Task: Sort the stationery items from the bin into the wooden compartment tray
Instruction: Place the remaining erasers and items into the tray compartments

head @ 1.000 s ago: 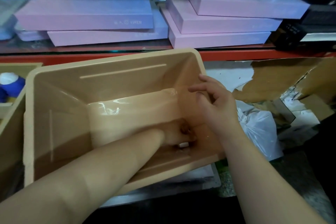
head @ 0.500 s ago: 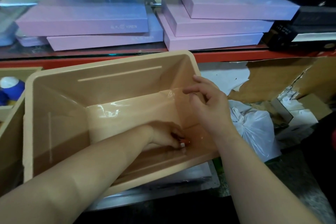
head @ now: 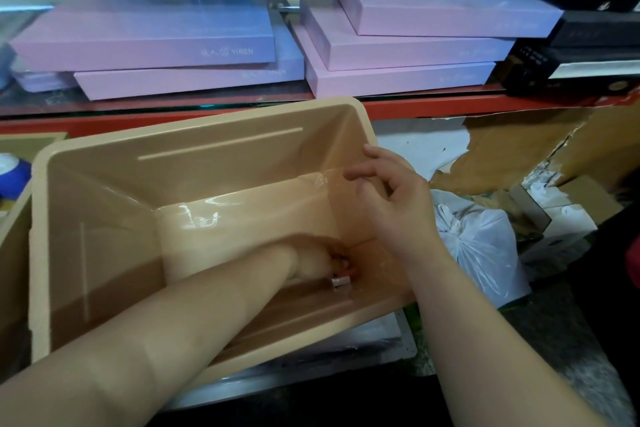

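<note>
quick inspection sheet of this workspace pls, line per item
surface: dark speckled counter; the bin sits on a pale board
job's things: beige bin nearly empty, one small white item in its near right corner; wooden tray at the left edge, with a blue and white thing showing in it
clutter: white bag and torn cardboard right of the bin
hands: left hand down in the bin at the white item, grip unclear; right hand loose over the bin's right wall, holding nothing
cables: nothing seen
surroundings: pink boxes and black boxes on a red shelf
</note>
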Action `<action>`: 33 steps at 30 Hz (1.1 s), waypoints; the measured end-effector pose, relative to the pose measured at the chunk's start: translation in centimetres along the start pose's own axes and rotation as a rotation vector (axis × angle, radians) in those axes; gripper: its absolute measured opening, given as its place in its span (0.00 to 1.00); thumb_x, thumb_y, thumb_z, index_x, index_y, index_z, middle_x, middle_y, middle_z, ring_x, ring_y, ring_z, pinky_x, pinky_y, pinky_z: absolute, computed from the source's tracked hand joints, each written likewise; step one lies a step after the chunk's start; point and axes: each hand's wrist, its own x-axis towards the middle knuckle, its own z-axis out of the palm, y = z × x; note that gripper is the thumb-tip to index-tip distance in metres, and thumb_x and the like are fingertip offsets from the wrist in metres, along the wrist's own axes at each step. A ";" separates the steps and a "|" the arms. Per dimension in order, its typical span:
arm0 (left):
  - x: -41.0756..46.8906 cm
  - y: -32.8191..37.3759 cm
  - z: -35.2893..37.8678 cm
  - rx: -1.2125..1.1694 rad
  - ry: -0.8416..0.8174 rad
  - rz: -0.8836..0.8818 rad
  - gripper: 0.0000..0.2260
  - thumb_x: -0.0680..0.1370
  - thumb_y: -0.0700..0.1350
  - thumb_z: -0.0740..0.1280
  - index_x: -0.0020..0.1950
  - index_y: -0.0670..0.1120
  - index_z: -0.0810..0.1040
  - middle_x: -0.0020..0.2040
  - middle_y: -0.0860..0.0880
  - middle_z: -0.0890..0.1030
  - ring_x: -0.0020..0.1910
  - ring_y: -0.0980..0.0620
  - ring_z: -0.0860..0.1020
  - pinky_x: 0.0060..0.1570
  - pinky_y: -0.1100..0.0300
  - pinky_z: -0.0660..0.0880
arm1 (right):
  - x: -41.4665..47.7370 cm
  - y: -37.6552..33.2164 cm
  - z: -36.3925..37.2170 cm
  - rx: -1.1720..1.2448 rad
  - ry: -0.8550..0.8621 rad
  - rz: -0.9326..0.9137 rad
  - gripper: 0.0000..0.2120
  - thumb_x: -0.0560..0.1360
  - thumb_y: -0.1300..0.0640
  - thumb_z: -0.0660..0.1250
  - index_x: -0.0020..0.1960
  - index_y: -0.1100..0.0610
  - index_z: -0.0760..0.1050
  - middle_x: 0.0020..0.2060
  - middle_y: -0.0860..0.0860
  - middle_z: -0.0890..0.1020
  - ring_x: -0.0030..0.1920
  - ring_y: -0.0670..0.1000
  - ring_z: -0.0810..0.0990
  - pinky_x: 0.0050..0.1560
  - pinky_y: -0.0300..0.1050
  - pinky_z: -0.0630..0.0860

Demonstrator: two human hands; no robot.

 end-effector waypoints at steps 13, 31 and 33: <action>-0.9 1.0 -0.1 -0.178 0.065 -0.049 0.12 0.77 0.53 0.58 0.54 0.50 0.78 0.56 0.50 0.79 0.55 0.51 0.75 0.61 0.59 0.67 | 0.0 -0.2 0.2 -0.003 0.020 -0.015 0.10 0.69 0.65 0.62 0.43 0.59 0.81 0.46 0.38 0.72 0.56 0.35 0.69 0.53 0.18 0.61; -6.4 2.1 -1.6 -0.770 0.110 -0.061 0.13 0.72 0.30 0.65 0.48 0.46 0.72 0.39 0.51 0.75 0.38 0.55 0.74 0.34 0.67 0.72 | -0.1 -0.8 -0.2 -0.034 0.018 -0.028 0.10 0.71 0.68 0.61 0.46 0.63 0.81 0.50 0.45 0.72 0.54 0.38 0.67 0.46 0.11 0.55; -7.5 2.2 -2.0 -0.867 0.167 -0.026 0.13 0.72 0.28 0.63 0.44 0.46 0.72 0.39 0.48 0.76 0.38 0.53 0.75 0.36 0.64 0.74 | -0.1 -1.0 0.0 -0.058 0.034 -0.054 0.11 0.71 0.68 0.61 0.47 0.63 0.81 0.49 0.47 0.72 0.55 0.40 0.68 0.47 0.13 0.56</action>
